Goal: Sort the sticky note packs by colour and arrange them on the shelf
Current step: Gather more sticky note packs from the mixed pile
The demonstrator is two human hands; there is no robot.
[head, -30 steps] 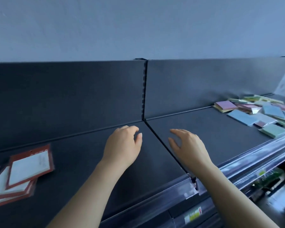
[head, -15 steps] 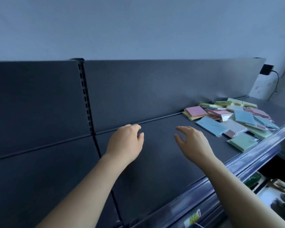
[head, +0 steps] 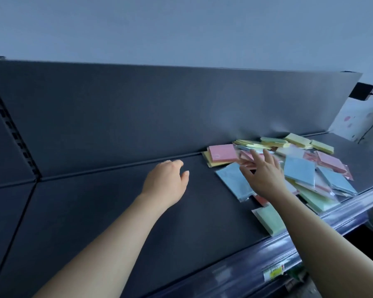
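A jumbled pile of sticky note packs [head: 299,166] in pink, blue, green and yellow lies on the right part of the dark shelf [head: 116,211]. A pink pack [head: 222,152] tops the pile's left end, a blue pack [head: 233,181] lies just in front of it, and a green pack [head: 269,220] sits near the front edge. My right hand [head: 261,175] reaches over the pile's left side with fingers spread, fingertips at the pink packs, holding nothing. My left hand [head: 166,181] hovers over bare shelf to the left, fingers loosely curled, empty.
The shelf's dark back panel [head: 159,112] rises behind the pile. A glossy front rail [head: 289,244] with a price label [head: 272,273] runs along the shelf edge. A black box with a cable [head: 362,91] hangs on the wall at far right.
The view has swung right, bringing the pile closer. My right hand has moved forward from bare shelf onto the pile's left side. My left hand has followed, staying empty.
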